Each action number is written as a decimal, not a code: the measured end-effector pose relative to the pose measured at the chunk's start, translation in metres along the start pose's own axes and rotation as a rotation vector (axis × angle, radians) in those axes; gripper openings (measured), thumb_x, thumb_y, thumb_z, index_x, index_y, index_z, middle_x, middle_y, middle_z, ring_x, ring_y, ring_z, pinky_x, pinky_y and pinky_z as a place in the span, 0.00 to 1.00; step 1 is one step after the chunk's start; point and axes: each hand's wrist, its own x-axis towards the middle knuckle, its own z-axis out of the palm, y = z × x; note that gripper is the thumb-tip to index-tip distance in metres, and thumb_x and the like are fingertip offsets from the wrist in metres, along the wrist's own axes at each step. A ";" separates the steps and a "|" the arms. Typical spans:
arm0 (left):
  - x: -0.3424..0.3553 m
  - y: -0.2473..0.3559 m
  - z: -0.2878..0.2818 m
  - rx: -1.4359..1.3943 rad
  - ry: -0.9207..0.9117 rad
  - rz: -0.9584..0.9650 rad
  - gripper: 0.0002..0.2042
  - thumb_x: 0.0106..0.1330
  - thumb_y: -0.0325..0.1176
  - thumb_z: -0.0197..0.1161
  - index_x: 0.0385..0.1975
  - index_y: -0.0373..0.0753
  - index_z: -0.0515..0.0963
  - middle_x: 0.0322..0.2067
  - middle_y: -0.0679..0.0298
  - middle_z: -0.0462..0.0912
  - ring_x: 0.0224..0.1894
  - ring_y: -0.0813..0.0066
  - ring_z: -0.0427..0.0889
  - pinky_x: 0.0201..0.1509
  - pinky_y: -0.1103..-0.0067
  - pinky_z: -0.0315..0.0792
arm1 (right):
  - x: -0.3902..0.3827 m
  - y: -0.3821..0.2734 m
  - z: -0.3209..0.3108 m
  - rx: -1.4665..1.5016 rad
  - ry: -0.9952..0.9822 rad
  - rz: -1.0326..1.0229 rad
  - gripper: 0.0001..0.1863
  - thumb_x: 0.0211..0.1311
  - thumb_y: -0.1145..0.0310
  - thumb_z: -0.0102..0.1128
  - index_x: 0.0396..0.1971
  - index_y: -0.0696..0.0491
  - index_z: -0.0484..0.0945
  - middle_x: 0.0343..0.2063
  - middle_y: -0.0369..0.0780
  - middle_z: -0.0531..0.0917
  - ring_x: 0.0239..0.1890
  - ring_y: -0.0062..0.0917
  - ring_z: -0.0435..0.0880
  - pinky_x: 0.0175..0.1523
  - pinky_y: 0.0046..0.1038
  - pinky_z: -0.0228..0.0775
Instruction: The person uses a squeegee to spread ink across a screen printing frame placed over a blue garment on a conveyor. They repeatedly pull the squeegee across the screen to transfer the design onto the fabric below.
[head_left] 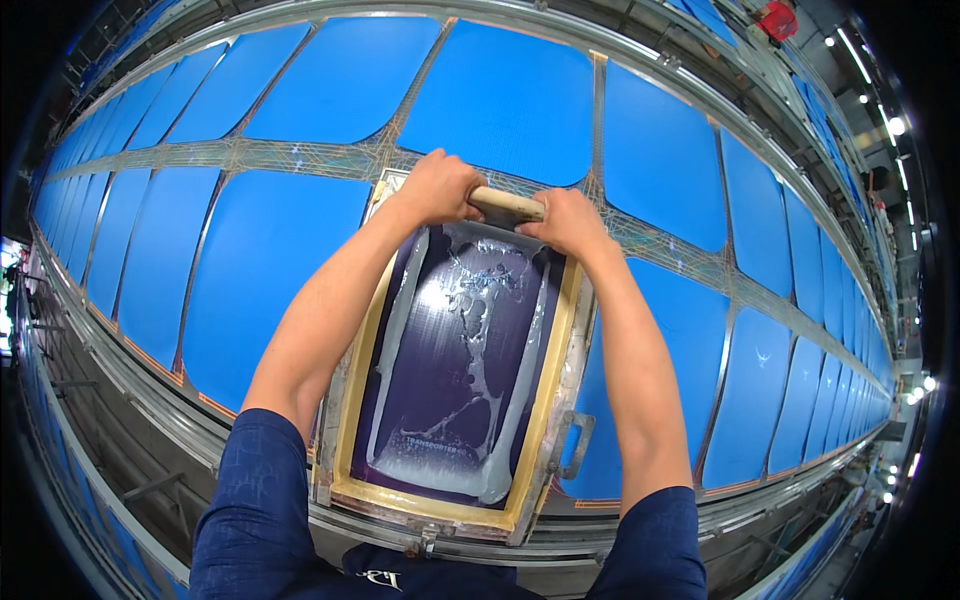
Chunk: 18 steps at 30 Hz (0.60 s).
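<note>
My left hand [440, 188] and my right hand [568, 220] grip the two ends of a squeegee [507, 203] with a pale wooden handle. It stands across the far end of a screen-printing frame [343, 430], whose inner border is lined with yellowish tape. Inside the frame, the dark purple screen mesh [420, 370] carries streaks of grey ink [480, 350]. The ink is thickest along the sides and in an uneven trail down the middle. My fingers curl over the handle, and the squeegee's blade is mostly hidden behind my hands and the handle.
Blue fabric panels [500, 90] lie in two long rows on the printing table, on both sides of the frame. A metal rail [720, 510] runs along the near edge. A metal handle [577, 445] sticks out from the frame's right side. More tables stand beyond.
</note>
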 end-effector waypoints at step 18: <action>-0.249 0.151 0.012 -0.135 0.004 -0.046 0.10 0.48 0.39 0.76 0.22 0.47 0.81 0.23 0.63 0.84 0.30 0.60 0.84 0.43 0.65 0.70 | -0.248 -0.100 0.096 0.045 0.039 -0.120 0.12 0.43 0.65 0.76 0.26 0.51 0.82 0.23 0.45 0.84 0.30 0.43 0.86 0.40 0.44 0.77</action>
